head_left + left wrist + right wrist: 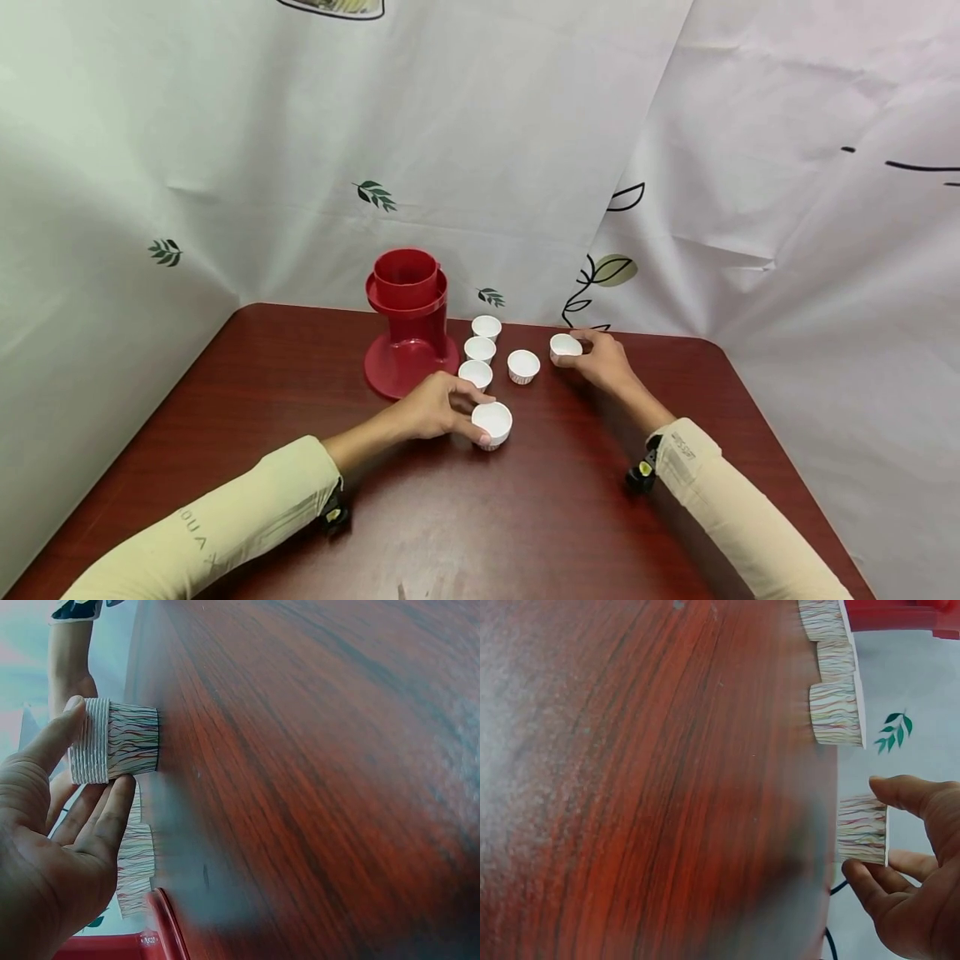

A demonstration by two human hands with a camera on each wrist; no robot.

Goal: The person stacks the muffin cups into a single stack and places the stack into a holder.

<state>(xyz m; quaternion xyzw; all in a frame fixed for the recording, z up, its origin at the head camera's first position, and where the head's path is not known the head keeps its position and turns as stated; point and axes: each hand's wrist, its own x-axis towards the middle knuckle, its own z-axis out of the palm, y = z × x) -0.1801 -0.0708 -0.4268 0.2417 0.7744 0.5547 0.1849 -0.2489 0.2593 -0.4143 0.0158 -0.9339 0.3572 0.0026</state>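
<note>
Head view: cups (492,422) face upward (axes vertical).

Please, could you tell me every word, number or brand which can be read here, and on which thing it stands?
"QUA X" (or "OUA X"): cream fabric left sleeve.
Cream fabric right sleeve: small lettering, too blurred to read surely.
Round white paper cups: coloured wavy lines, no readable text.
</note>
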